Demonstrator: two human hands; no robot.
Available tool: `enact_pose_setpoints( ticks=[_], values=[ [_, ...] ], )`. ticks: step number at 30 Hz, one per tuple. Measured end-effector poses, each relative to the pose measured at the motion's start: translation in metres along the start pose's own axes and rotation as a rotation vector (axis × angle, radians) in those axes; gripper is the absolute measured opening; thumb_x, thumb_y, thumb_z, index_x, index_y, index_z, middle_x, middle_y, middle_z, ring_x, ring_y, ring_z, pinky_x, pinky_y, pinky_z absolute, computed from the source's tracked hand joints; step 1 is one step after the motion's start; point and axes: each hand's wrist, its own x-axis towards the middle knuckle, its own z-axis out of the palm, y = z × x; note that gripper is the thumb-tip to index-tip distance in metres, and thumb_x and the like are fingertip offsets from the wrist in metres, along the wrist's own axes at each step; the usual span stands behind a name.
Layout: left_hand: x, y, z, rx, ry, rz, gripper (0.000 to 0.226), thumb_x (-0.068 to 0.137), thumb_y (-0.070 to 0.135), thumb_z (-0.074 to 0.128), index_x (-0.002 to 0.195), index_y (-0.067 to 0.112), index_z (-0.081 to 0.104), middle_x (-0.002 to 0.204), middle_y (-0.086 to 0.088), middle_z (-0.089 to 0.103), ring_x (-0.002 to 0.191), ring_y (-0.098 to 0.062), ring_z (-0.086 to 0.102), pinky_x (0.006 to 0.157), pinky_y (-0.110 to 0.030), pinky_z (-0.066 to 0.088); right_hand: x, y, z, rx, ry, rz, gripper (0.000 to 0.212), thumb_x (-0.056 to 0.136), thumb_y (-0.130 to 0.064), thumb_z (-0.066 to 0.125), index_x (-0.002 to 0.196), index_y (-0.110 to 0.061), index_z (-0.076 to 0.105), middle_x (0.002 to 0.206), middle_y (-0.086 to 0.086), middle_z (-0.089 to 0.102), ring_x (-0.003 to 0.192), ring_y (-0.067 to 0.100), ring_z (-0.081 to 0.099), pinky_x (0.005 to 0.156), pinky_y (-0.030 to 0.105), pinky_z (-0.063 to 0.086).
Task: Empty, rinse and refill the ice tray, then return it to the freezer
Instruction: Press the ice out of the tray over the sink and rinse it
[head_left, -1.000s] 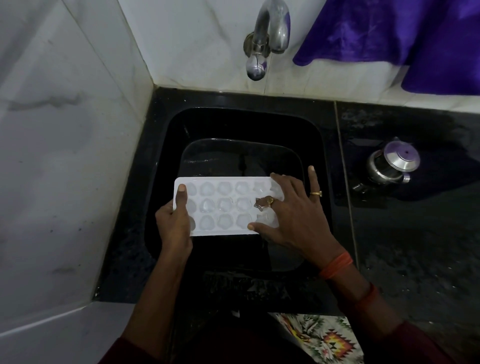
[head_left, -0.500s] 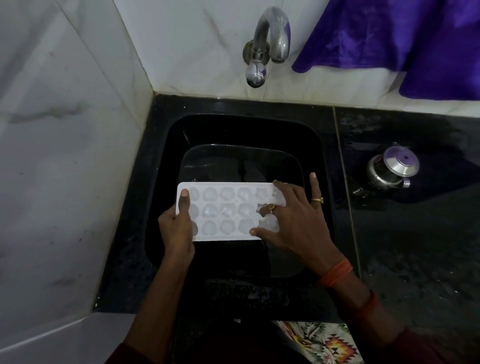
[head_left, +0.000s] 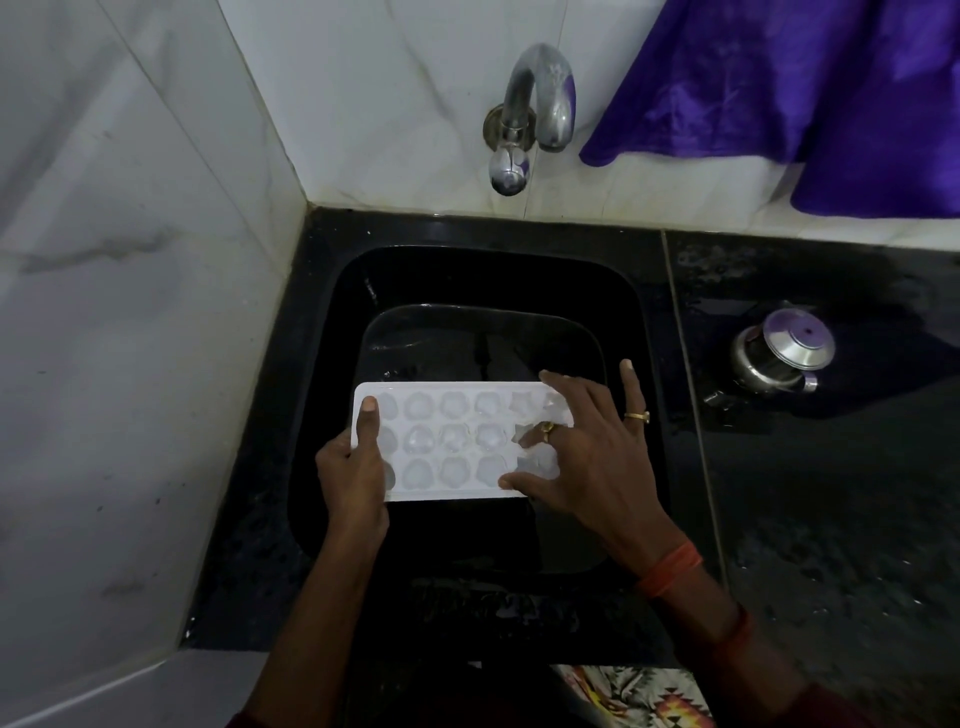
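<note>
**Step in hand: emptying.** The tray (head_left: 447, 441) is held level and face up over the sink (head_left: 519, 275), clear of the basin floor.

- Left hand (head_left: 353, 478): grips the tray's left end, thumb on top and fingers curled beneath.
- Right hand (head_left: 587, 457): fingers spread wide over the tray's right end, holding nothing. The thumb rests at the near edge and the index fingertip is bent into a cell.
- Cells: most look frosted and appear to hold ice. About 3 at the right end look darker and are probably empty.
- Tap (head_left: 540, 98): set above the sink's far side. No water stream is visible.
- A steel pot (head_left: 779, 358) stands on the wet surface (head_left: 831, 519) to the right, well apart from the tray.

**Next move, as judged:** loosen the remaining cubes by pressing or flexing the tray, then tip it so they drop into the sink. Keep a firm left grip, because the plastic is likely slick. Rinsing calls for moving the tray back under the tap.
</note>
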Motion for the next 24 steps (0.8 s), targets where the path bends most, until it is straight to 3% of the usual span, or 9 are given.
enact_pose_setpoints(
  ticks=[2, 6, 8, 13, 17, 21, 24],
  values=[
    [-0.001, 0.001, 0.001, -0.006, 0.003, 0.002, 0.040, 0.090, 0.052, 0.069, 0.077, 0.014, 0.070, 0.085, -0.009, 0.071, 0.086, -0.034, 0.070, 0.085, -0.061, 0.058, 0.001, -0.001, -0.002, 0.009, 0.030, 0.018, 0.053, 0.062, -0.077, 0.072, 0.096, -0.036, 0.072, 0.144, 0.001, 0.055, 0.133, 0.021, 0.051, 0.122, 0.061, 0.008],
    [-0.003, 0.004, 0.002, -0.031, -0.008, -0.001, 0.038, 0.091, 0.050, 0.068, 0.079, 0.014, 0.071, 0.085, -0.008, 0.072, 0.085, -0.031, 0.070, 0.086, -0.060, 0.058, 0.006, -0.002, -0.001, 0.026, -0.009, 0.075, 0.074, 0.066, -0.088, 0.049, 0.116, -0.035, 0.066, 0.148, 0.005, 0.050, 0.136, 0.021, 0.048, 0.123, 0.059, 0.006],
    [-0.003, 0.004, 0.001, -0.028, -0.018, 0.005, 0.039, 0.091, 0.050, 0.068, 0.080, 0.013, 0.071, 0.086, -0.010, 0.072, 0.085, -0.031, 0.069, 0.087, -0.060, 0.058, 0.009, -0.003, 0.001, 0.036, 0.000, 0.097, 0.071, 0.073, -0.085, 0.047, 0.119, -0.034, 0.066, 0.148, 0.006, 0.049, 0.136, 0.021, 0.049, 0.124, 0.057, 0.005],
    [-0.004, 0.004, 0.002, -0.027, -0.022, 0.009, 0.039, 0.092, 0.049, 0.068, 0.080, 0.012, 0.071, 0.085, -0.010, 0.070, 0.084, -0.031, 0.068, 0.087, -0.057, 0.059, 0.013, -0.005, 0.005, 0.018, 0.053, 0.109, 0.049, 0.088, -0.068, 0.044, 0.109, -0.032, 0.071, 0.145, 0.004, 0.051, 0.133, 0.020, 0.051, 0.125, 0.054, 0.002],
    [-0.005, 0.004, 0.003, -0.026, -0.027, 0.010, 0.042, 0.091, 0.050, 0.068, 0.077, 0.010, 0.067, 0.082, -0.012, 0.062, 0.079, -0.029, 0.060, 0.082, -0.056, 0.057, 0.017, -0.007, 0.008, -0.008, 0.036, 0.115, 0.052, 0.085, -0.067, 0.043, 0.100, -0.029, 0.076, 0.141, 0.006, 0.055, 0.132, 0.022, 0.052, 0.124, 0.050, -0.004],
    [-0.004, 0.002, 0.003, -0.023, -0.009, 0.016, 0.042, 0.092, 0.049, 0.068, 0.076, 0.009, 0.068, 0.080, -0.009, 0.066, 0.079, -0.028, 0.064, 0.083, -0.054, 0.057, 0.019, -0.006, 0.010, -0.017, 0.026, 0.111, 0.052, 0.083, -0.066, 0.045, 0.096, -0.028, 0.078, 0.139, 0.007, 0.058, 0.130, 0.024, 0.055, 0.124, 0.052, -0.002],
    [-0.001, -0.001, 0.002, -0.004, -0.002, 0.024, 0.051, 0.086, 0.058, 0.071, 0.081, 0.008, 0.066, 0.080, -0.011, 0.063, 0.077, -0.028, 0.060, 0.083, -0.059, 0.056, 0.019, -0.006, 0.010, -0.026, 0.013, 0.117, 0.054, 0.083, -0.067, 0.045, 0.097, -0.028, 0.079, 0.139, 0.007, 0.058, 0.129, 0.024, 0.055, 0.124, 0.052, -0.002]
  ],
)
